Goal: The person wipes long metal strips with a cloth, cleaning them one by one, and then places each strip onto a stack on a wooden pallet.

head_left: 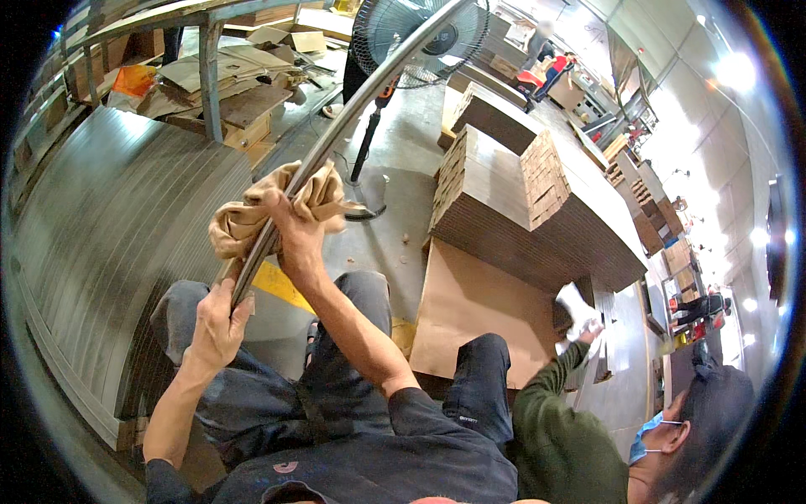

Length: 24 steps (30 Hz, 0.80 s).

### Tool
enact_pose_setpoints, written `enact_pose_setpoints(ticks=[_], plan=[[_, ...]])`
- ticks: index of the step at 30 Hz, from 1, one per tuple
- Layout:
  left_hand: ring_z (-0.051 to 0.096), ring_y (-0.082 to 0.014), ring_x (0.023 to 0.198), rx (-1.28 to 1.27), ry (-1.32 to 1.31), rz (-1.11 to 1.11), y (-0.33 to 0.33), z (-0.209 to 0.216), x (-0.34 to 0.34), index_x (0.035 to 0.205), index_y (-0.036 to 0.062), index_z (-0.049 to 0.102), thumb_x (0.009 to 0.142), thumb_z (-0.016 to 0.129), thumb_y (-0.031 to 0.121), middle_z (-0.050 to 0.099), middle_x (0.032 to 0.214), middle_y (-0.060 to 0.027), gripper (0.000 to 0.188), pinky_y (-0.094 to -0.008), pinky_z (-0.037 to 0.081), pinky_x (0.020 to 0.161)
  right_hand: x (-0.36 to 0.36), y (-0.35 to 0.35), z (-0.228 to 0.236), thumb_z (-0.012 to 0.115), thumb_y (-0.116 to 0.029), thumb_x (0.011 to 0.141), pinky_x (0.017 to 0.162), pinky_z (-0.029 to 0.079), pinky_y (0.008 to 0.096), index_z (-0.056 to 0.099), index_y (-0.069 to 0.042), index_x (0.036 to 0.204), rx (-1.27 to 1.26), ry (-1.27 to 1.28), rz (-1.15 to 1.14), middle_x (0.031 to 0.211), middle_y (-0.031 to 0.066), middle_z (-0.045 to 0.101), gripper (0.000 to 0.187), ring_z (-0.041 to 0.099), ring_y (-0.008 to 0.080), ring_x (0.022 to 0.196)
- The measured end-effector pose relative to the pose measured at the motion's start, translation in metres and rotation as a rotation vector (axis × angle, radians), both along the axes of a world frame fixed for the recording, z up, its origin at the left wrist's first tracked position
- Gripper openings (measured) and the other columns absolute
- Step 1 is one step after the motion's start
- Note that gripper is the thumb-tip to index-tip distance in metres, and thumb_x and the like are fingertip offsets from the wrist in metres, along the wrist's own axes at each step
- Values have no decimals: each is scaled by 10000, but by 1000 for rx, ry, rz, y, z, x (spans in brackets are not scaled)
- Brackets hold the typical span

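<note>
At the lower visible end of the metal strip point(351, 109), left hand point(220, 326): grips firmly, with fingers curled around.
Just beyond the left hand, right hand point(295, 235): clasps the tan cloth point(233, 227) against the strip.
Metal strip: runs from the left hand, past the right hand and bunched cloth, then slants up and away rightward.
Step in hand: looks like wiping down the strip.
Next move: likely calls for drawing the cloth along under even pressure, while bracing with the left hand.
Left of both hands: stacked grey panels point(117, 202), near the cloth; cannot tell if touching.
Well right of both hands: co-worker's green sleeve point(550, 382), with something white beyond, too small to identify.
Hidden: right fingertips, among cloth folds; strip's lower tip, inside the left hand.
Cut off: strip's far end, above the upper edge.
</note>
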<state>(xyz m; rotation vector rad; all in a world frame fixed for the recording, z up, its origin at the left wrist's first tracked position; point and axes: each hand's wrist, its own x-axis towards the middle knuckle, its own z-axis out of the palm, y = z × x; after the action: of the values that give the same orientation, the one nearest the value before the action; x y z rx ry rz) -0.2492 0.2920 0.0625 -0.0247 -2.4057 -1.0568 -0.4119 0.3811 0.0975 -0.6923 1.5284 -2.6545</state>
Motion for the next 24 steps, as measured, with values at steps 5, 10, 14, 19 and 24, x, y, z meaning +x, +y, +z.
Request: enact_pose_setpoints(ticks=[5,10,14,19,24], plan=[[608,-433,934,-91,171,199,-10,-14,6,1201,-77,505,849,576,-2,613,1007,-241,367,-468,500,805,-40,-25,11,706,-172,884,807,460,320,484,-29,1131,252,230,-426,1076,66,519,362,500,165,925],[584,-411,744,-122,241,254,-10,-38,1,1019,-18,511,819,533,4,557,815,-202,202,-478,477,626,32,-18,50,651,-102,889,910,490,403,473,-60,1193,107,90,-12,1060,63,542,355,559,204,988],[575,-419,794,-89,292,351,0,-45,-9,1077,-17,480,844,578,46,545,903,-208,261,-480,474,674,57,-30,26,718,-149,848,841,466,396,537,2,1067,362,346,-108,1044,86,538,322,524,216,909],[625,-420,862,111,397,560,2,-35,-5,1405,11,220,745,707,67,567,1064,-230,822,-473,531,660,84,-63,23,714,-163,863,788,435,381,561,18,989,463,776,-4,972,99,503,269,502,240,876],[640,-369,982,309,420,730,-28,-15,66,1466,35,246,723,697,104,556,1264,-262,872,-424,535,822,59,-101,8,668,-293,873,946,410,447,489,17,1232,515,962,-47,1176,182,520,506,507,308,1059]])
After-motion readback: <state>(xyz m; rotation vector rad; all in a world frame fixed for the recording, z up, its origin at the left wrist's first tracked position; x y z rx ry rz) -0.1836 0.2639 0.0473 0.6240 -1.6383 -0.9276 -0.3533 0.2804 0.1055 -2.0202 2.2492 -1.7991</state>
